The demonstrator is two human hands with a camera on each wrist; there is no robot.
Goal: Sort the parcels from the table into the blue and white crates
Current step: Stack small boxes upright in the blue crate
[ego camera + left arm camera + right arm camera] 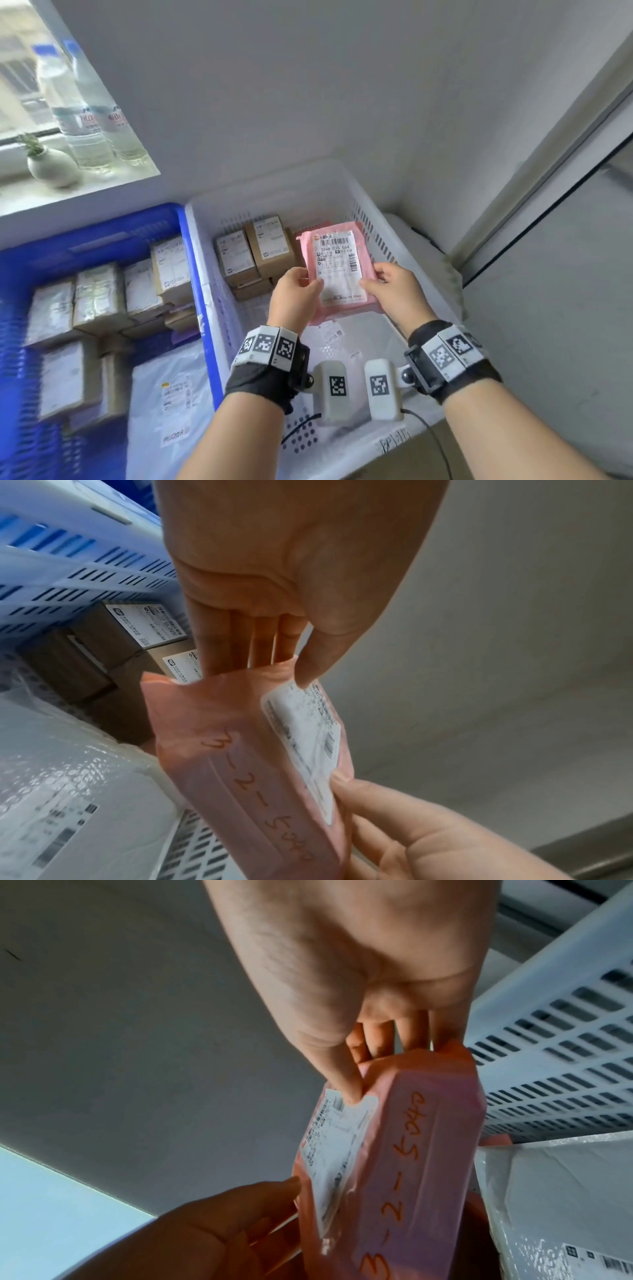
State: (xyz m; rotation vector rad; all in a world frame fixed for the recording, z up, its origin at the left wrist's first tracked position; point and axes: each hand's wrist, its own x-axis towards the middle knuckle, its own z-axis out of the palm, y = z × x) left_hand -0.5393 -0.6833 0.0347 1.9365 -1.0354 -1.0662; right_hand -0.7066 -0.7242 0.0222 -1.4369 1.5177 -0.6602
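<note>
A flat pink parcel (pixel 337 270) with a white shipping label is held over the white crate (pixel 407 253). My left hand (pixel 297 295) pinches its near left corner, thumb on the label and fingers beneath. My right hand (pixel 394 291) pinches its near right corner the same way. The wrist views show the pink parcel (pixel 240 764) (pixel 411 1164) from its near edge, with handwritten digits on that edge. In the left wrist view my left hand (pixel 284 610) grips from above; in the right wrist view my right hand (pixel 369 993) does. The blue crate (pixel 85 240) stands to the left.
Cardboard boxes (pixel 253 253) stand at the white crate's far left, and a white plastic mailer (pixel 342 342) lies on its floor. The blue crate holds several labelled boxes (pixel 102 298) and a white mailer (pixel 171 394). Water bottles (pixel 85 113) and a small vase (pixel 51 168) stand on the windowsill.
</note>
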